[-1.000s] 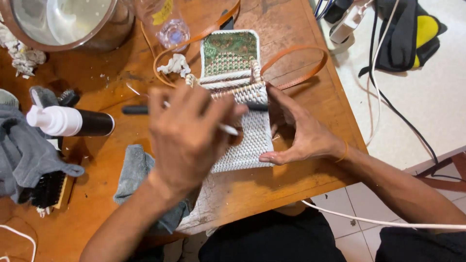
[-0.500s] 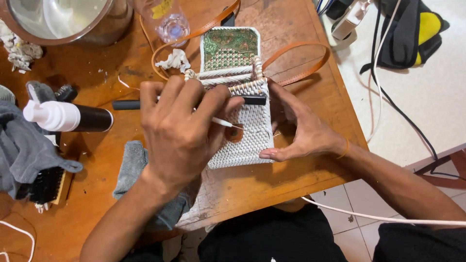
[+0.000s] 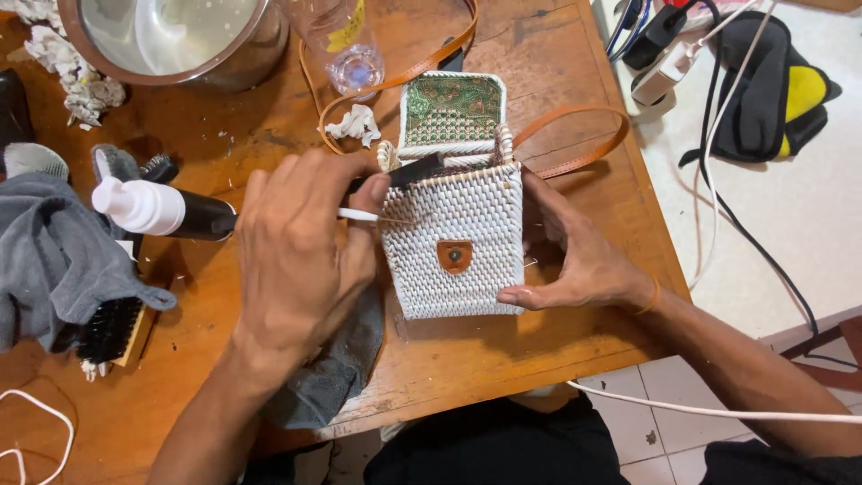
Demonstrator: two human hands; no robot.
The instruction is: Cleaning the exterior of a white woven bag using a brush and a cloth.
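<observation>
A small white woven bag (image 3: 458,238) lies on the wooden table (image 3: 503,359), its flap open to show a green patterned lining (image 3: 452,110). A brown clasp sits on its front. My right hand (image 3: 575,260) cups the bag's right side and lower corner. My left hand (image 3: 301,251) holds a thin white stick (image 3: 364,216) whose tip touches the bag's upper left weave. A tan leather strap (image 3: 575,135) loops behind the bag.
A dark bottle with a white cap (image 3: 157,208) lies at left beside a grey cloth (image 3: 49,260) and a brush (image 3: 112,332). A metal pot (image 3: 171,36) and a clear plastic bottle (image 3: 346,45) stand at the back. Cables (image 3: 736,224) run over the floor at right.
The bag has been turned so its front with the brown clasp faces up. My left hand has shifted left, the stick now at the bag's upper left edge.
</observation>
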